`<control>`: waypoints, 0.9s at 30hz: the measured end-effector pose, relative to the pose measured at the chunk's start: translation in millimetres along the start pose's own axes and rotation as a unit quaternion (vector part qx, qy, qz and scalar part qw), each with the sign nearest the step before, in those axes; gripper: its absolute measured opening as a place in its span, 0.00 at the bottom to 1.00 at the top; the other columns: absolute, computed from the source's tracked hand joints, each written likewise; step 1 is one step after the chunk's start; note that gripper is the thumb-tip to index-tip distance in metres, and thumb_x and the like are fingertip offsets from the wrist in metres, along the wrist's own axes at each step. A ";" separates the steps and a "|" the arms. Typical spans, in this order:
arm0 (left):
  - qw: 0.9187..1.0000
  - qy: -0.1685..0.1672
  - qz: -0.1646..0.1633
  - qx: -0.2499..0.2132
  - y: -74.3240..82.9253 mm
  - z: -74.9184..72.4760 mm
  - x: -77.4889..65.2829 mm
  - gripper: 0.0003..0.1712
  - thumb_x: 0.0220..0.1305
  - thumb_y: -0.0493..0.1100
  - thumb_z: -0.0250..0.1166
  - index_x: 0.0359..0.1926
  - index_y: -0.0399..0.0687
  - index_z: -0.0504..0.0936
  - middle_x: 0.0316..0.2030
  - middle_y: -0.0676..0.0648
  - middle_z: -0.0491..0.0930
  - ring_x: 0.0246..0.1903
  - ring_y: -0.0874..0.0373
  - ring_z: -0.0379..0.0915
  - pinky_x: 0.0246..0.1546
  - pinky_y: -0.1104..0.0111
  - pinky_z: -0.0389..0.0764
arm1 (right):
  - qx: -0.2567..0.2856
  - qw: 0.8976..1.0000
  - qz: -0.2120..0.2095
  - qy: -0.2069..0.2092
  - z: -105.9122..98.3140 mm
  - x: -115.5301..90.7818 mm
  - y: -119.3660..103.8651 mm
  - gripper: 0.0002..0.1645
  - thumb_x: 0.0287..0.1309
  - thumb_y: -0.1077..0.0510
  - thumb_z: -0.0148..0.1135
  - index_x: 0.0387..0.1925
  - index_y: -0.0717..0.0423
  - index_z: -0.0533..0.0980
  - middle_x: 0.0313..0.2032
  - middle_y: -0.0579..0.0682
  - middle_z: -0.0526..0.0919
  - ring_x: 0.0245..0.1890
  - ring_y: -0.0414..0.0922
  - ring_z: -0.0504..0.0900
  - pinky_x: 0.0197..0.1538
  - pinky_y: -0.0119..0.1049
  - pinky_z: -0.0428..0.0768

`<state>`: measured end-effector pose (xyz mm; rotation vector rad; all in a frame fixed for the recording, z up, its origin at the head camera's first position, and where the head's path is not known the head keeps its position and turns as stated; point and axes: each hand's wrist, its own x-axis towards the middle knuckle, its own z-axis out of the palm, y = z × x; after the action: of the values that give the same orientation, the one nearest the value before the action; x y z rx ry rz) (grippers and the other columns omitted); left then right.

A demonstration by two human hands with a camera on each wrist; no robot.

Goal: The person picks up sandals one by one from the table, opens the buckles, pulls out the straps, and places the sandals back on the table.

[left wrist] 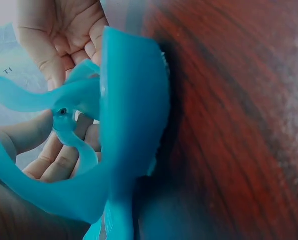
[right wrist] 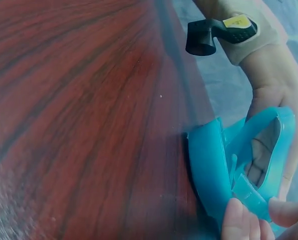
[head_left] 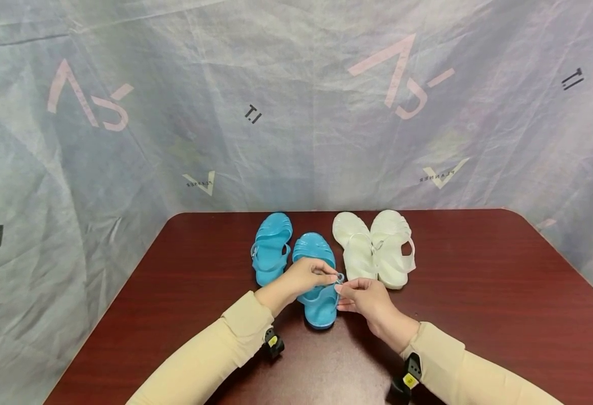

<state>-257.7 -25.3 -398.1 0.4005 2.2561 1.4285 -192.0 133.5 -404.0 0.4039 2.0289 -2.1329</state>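
A blue sandal rests sole down on the table, its heel toward me. At its right side my left hand pinches the small strap fastening between thumb and fingers. Just beside it, my right hand pinches the sandal's blue strap with its thumb and fingers. Both hands meet at the ankle strap, close together. Whether the fastening is done up cannot be seen. The second blue sandal stands to the left of the one I hold.
Two white sandals, a left one and a right one, stand side by side beyond my right hand. Under everything is a dark red wooden table. A printed grey cloth hangs behind its far edge.
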 end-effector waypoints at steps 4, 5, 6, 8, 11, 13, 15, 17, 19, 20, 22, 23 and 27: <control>1.000 0.002 -0.005 -0.005 0.0 -1.0 0.0 0.11 0.63 0.44 0.67 0.43 0.44 0.86 0.38 0.47 0.86 0.41 0.61 0.79 0.47 0.67 0.80 | -0.004 1.000 0.003 -0.003 -1.2 0.8 -2.0 0.11 0.61 0.65 0.62 0.40 0.73 0.76 0.26 0.52 0.80 0.24 0.43 0.83 0.36 0.36 0.85; 1.000 0.003 -0.008 -0.006 0.2 -1.2 -0.3 0.11 0.63 0.44 0.67 0.43 0.44 0.86 0.38 0.47 0.86 0.41 0.61 0.79 0.48 0.66 0.79 | -0.005 1.000 0.003 -0.005 -1.5 1.0 -2.2 0.12 0.60 0.65 0.62 0.40 0.73 0.76 0.26 0.52 0.80 0.24 0.43 0.83 0.36 0.36 0.86; 1.000 0.004 -0.010 -0.006 0.1 -1.3 -0.1 0.10 0.63 0.44 0.67 0.43 0.45 0.86 0.38 0.48 0.86 0.41 0.61 0.79 0.48 0.66 0.79 | -0.007 1.000 0.002 -0.006 -1.8 1.1 -2.6 0.12 0.60 0.65 0.63 0.40 0.74 0.76 0.26 0.52 0.81 0.24 0.43 0.83 0.36 0.36 0.86; 1.000 0.005 -0.012 -0.006 0.0 -1.4 -0.1 0.10 0.64 0.45 0.66 0.43 0.46 0.86 0.38 0.48 0.86 0.42 0.60 0.79 0.49 0.65 0.79 | -0.011 1.000 -0.002 -0.009 -2.7 1.5 -2.9 0.13 0.60 0.65 0.63 0.41 0.74 0.76 0.26 0.53 0.81 0.24 0.43 0.84 0.36 0.37 0.86; 1.000 0.005 -0.016 -0.006 -0.7 -0.9 0.4 0.10 0.64 0.45 0.66 0.43 0.47 0.86 0.39 0.48 0.86 0.42 0.60 0.79 0.49 0.64 0.79 | -0.015 1.000 -0.005 -0.015 -4.3 1.2 -2.6 0.14 0.60 0.64 0.63 0.41 0.75 0.76 0.25 0.53 0.82 0.24 0.43 0.84 0.36 0.37 0.86; 1.000 0.006 -0.019 -0.003 -2.0 -0.1 0.9 0.10 0.64 0.46 0.66 0.43 0.47 0.87 0.39 0.49 0.86 0.42 0.60 0.79 0.48 0.64 0.79 | -0.020 1.000 -0.003 -0.024 -5.5 0.1 -1.4 0.15 0.59 0.64 0.63 0.42 0.75 0.76 0.25 0.53 0.83 0.25 0.43 0.85 0.36 0.38 0.86; 1.000 0.007 -0.024 0.001 -2.7 0.5 0.9 0.10 0.63 0.46 0.66 0.43 0.47 0.87 0.39 0.50 0.86 0.41 0.60 0.79 0.47 0.64 0.79 | -0.026 0.999 0.002 -0.038 -6.4 -1.3 0.2 0.16 0.60 0.63 0.64 0.42 0.76 0.76 0.25 0.53 0.83 0.25 0.44 0.85 0.36 0.38 0.86; 1.000 0.009 -0.026 0.004 -2.9 0.6 0.4 0.10 0.63 0.45 0.67 0.42 0.47 0.87 0.39 0.50 0.86 0.41 0.60 0.79 0.47 0.63 0.79 | -0.030 0.998 0.005 -0.050 -7.1 -2.3 1.5 0.17 0.59 0.63 0.64 0.43 0.76 0.76 0.25 0.53 0.84 0.25 0.44 0.86 0.37 0.38 0.86; 1.000 0.012 -0.024 0.004 -2.9 0.6 0.3 0.10 0.63 0.46 0.67 0.42 0.47 0.87 0.39 0.50 0.86 0.41 0.60 0.79 0.48 0.63 0.79 | -0.028 0.998 0.005 -0.058 -7.5 -2.4 2.1 0.17 0.59 0.63 0.64 0.42 0.76 0.76 0.25 0.53 0.84 0.26 0.44 0.86 0.37 0.38 0.86; 1.000 0.012 -0.023 0.003 -2.8 0.7 0.2 0.10 0.63 0.46 0.67 0.42 0.47 0.87 0.39 0.49 0.86 0.41 0.60 0.79 0.48 0.63 0.79 | -0.025 0.998 0.004 -0.060 -7.7 -2.2 2.2 0.17 0.59 0.63 0.64 0.42 0.76 0.76 0.25 0.53 0.84 0.25 0.43 0.85 0.37 0.38 0.86; 1.000 0.014 -0.021 0.000 -2.4 0.8 0.1 0.10 0.63 0.46 0.67 0.43 0.47 0.87 0.39 0.49 0.86 0.41 0.60 0.79 0.49 0.62 0.79 | -0.017 0.998 0.000 -0.066 -8.3 -1.5 2.1 0.17 0.58 0.63 0.64 0.42 0.77 0.76 0.24 0.52 0.84 0.25 0.42 0.85 0.38 0.38 0.86; 1.000 0.014 -0.020 -0.002 -2.2 1.0 0.2 0.10 0.63 0.46 0.67 0.43 0.48 0.87 0.39 0.50 0.86 0.41 0.61 0.79 0.50 0.63 0.78 | -0.014 0.997 -0.001 -0.070 -8.8 -1.2 2.0 0.17 0.58 0.64 0.64 0.42 0.77 0.75 0.24 0.52 0.84 0.25 0.42 0.85 0.38 0.38 0.86; 1.000 0.012 -0.013 0.002 -0.2 1.5 -0.6 0.10 0.63 0.45 0.67 0.43 0.47 0.87 0.39 0.49 0.86 0.41 0.61 0.79 0.48 0.64 0.79 | -0.003 0.996 -0.004 -0.084 -10.6 1.1 0.7 0.19 0.58 0.64 0.62 0.45 0.79 0.75 0.24 0.50 0.84 0.26 0.40 0.84 0.39 0.35 0.85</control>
<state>-256.4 -24.5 -398.6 0.3553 2.2750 1.4245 -192.0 144.0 -405.4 0.2095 1.9462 -2.0880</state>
